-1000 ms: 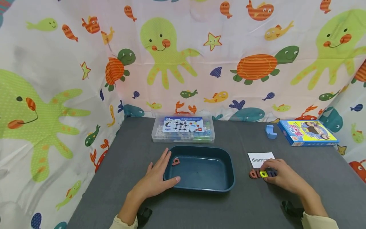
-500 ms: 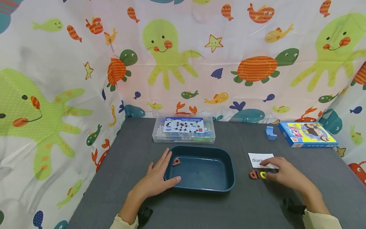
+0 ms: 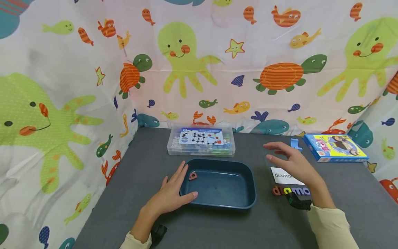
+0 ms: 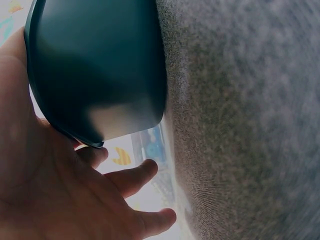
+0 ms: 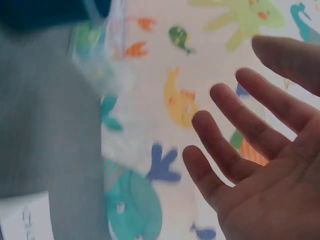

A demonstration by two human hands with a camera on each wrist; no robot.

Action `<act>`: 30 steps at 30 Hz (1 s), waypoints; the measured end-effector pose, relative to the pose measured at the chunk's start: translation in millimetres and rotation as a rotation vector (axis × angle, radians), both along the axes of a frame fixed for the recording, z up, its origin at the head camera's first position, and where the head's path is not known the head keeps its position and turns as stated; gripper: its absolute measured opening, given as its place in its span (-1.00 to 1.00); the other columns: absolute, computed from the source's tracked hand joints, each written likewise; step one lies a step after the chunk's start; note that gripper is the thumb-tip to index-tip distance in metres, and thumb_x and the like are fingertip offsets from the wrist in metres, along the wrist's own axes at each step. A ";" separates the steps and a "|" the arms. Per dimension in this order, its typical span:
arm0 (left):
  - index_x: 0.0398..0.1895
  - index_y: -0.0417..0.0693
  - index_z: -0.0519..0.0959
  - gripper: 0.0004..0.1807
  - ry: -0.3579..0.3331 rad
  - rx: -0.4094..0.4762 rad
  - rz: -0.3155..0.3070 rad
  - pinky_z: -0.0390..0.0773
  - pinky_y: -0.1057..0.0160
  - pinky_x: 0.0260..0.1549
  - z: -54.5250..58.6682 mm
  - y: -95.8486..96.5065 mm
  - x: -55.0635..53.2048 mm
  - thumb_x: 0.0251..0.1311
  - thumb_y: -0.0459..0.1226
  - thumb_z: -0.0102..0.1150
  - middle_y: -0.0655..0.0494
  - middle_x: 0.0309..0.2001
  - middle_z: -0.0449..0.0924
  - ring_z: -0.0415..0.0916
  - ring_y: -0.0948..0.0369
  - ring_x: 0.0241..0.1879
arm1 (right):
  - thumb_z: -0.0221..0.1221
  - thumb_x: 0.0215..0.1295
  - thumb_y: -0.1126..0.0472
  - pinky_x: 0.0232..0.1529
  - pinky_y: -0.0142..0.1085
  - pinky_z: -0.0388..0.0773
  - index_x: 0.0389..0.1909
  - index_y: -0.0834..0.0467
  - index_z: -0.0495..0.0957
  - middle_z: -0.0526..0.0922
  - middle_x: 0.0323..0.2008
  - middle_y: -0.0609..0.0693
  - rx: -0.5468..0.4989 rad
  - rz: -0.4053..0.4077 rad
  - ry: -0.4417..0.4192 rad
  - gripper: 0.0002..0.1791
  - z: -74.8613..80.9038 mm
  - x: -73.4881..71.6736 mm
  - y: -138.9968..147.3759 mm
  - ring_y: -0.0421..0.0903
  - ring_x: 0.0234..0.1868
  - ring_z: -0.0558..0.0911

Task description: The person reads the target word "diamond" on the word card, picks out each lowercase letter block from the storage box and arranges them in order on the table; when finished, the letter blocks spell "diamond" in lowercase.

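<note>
My left hand lies against the left rim of a dark teal tray, fingers spread and thumb over the edge; in the left wrist view the fingers reach past the tray's wall. Inside the tray, near its left end, is a reddish-brown toy letter. My right hand is raised over the right side of the table, holding nothing, its palm and extended fingers showing in the right wrist view. Below it, a row of colored toy letters sits under a white card printed "diamon", its end hidden by the hand.
Behind the tray stands a clear plastic case with a molecule picture on its label. At the back right are a blue plastic piece and a blue and yellow box. A sea-animal curtain borders the table.
My right hand has left the letter row and moved up and leftward over the card, uncovering the purple-blue letters. My left hand stays at the tray.
</note>
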State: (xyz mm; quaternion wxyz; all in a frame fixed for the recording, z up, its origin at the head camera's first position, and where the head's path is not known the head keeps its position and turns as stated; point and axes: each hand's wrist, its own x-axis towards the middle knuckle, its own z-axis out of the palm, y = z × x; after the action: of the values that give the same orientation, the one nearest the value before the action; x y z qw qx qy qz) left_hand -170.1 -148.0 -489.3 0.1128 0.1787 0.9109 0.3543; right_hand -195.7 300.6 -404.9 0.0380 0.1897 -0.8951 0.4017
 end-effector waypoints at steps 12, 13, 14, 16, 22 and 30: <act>0.80 0.22 -0.17 0.14 -0.008 0.007 -0.007 -0.41 -0.51 0.46 0.6 0.3 2.4 0.39 0.30 0.24 0.38 0.74 -0.44 -0.09 -0.01 0.69 | 0.27 0.56 0.21 0.23 -0.38 0.50 0.38 0.18 0.58 0.64 0.29 0.14 -0.164 0.077 0.113 -0.57 7.1 -24.8 -80.6 0.14 0.28 0.58; 0.80 0.21 -0.17 0.14 -0.007 0.006 -0.005 -0.42 -0.51 0.46 1.1 0.3 2.2 0.38 0.30 0.24 0.38 0.74 -0.44 -0.09 -0.01 0.69 | 0.27 0.55 0.22 0.26 -0.30 0.52 0.37 0.18 0.59 0.64 0.28 0.13 -0.174 0.096 0.117 -0.57 7.2 -27.3 -87.2 0.13 0.27 0.58; 0.80 0.21 -0.17 0.14 -0.007 0.007 -0.004 -0.42 -0.51 0.46 1.8 0.4 1.9 0.39 0.30 0.25 0.39 0.74 -0.44 -0.10 -0.01 0.69 | 0.28 0.55 0.23 0.28 -0.22 0.54 0.36 0.18 0.59 0.65 0.28 0.12 -0.180 0.117 0.118 -0.57 7.3 -29.4 -93.8 0.13 0.27 0.58; 0.80 0.22 -0.17 0.14 -0.005 0.003 -0.001 -0.41 -0.51 0.46 2.3 0.0 1.5 0.38 0.30 0.24 0.39 0.73 -0.44 -0.10 0.00 0.69 | 0.28 0.54 0.23 0.30 -0.03 0.54 0.35 0.19 0.61 0.65 0.26 0.08 -0.186 0.161 0.117 -0.58 5.9 -33.8 -107.7 0.13 0.25 0.58; 0.80 0.22 -0.17 0.13 0.006 -0.005 -0.009 -0.38 -0.53 0.45 2.2 -1.0 1.4 0.39 0.31 0.23 0.33 0.75 -0.42 -0.11 -0.01 0.69 | 0.34 0.50 0.17 0.23 0.18 0.56 0.29 0.14 0.65 0.69 0.18 0.05 -0.120 0.292 0.066 -0.60 -8.3 -42.3 -148.2 0.11 0.18 0.62; 0.80 0.22 -0.18 0.11 0.016 0.005 -0.018 -0.37 -0.55 0.44 1.9 -1.2 1.1 0.42 0.26 0.23 0.32 0.75 -0.41 -0.11 0.02 0.69 | 0.34 0.50 0.18 0.14 0.09 0.63 0.25 0.18 0.66 0.72 0.09 0.13 -0.049 0.411 0.014 -0.62 -24.3 -52.6 -179.9 0.03 0.05 0.68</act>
State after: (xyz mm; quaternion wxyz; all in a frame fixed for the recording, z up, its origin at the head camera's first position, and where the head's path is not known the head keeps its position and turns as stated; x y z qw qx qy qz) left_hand -169.0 -149.3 -487.4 0.1084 0.1902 0.9093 0.3539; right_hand -248.3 120.7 -429.2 -0.0339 0.3702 -0.8273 0.4213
